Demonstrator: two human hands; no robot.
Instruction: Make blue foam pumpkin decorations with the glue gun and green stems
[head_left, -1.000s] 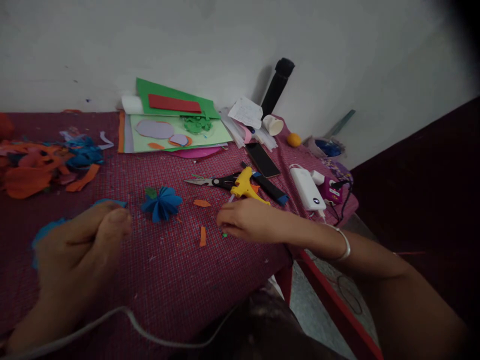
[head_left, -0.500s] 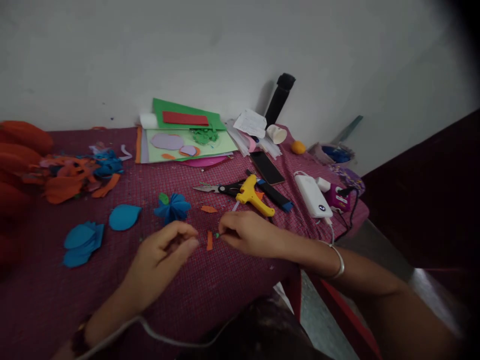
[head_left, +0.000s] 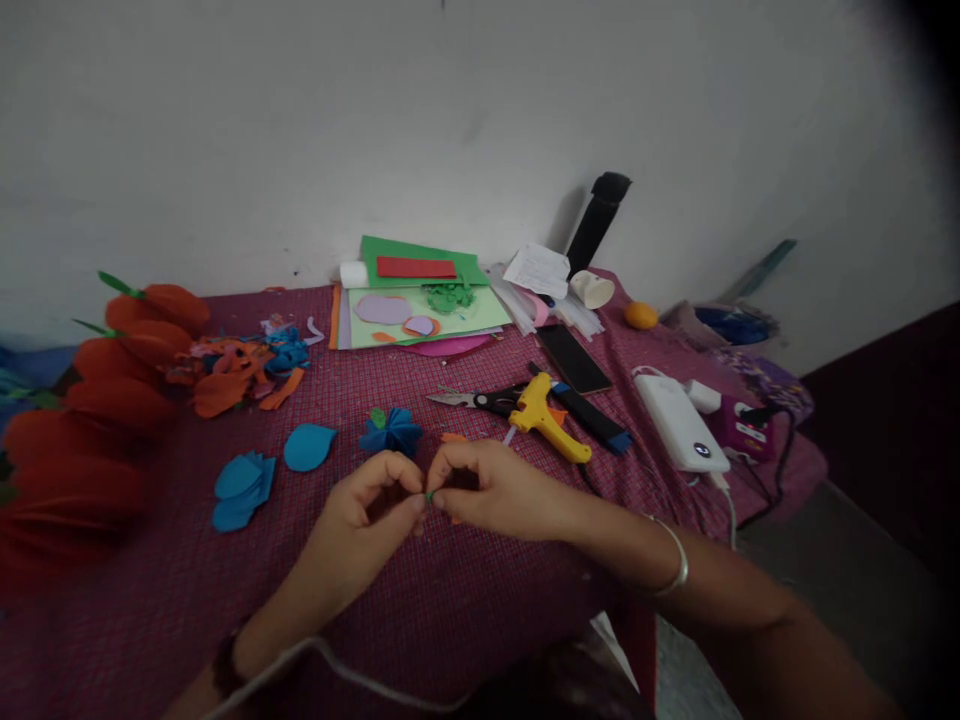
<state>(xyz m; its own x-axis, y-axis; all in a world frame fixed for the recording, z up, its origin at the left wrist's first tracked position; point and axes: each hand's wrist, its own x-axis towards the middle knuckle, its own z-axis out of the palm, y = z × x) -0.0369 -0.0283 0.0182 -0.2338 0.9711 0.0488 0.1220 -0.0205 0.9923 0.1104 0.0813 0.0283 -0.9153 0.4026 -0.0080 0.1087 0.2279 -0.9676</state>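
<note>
My left hand and my right hand meet fingertip to fingertip above the cloth. Between the pinched fingers shows a tiny green piece, mostly hidden; both hands appear to grip it. Just behind them lies a blue folded flower shape with a small green leaf on it. Orange scraps are partly covered by my right hand. To the left are a single blue petal and a stack of blue petals.
Beyond my right hand lie a yellow glue gun, scissors, a cutter and a phone. Foam sheets lie by the wall. Orange pumpkin shapes and scraps fill the left. A white power bank stands right.
My hands have come together from apart, and the green piece that was at my right fingertips is now between both. The view has shifted left, showing more of the orange shapes.
</note>
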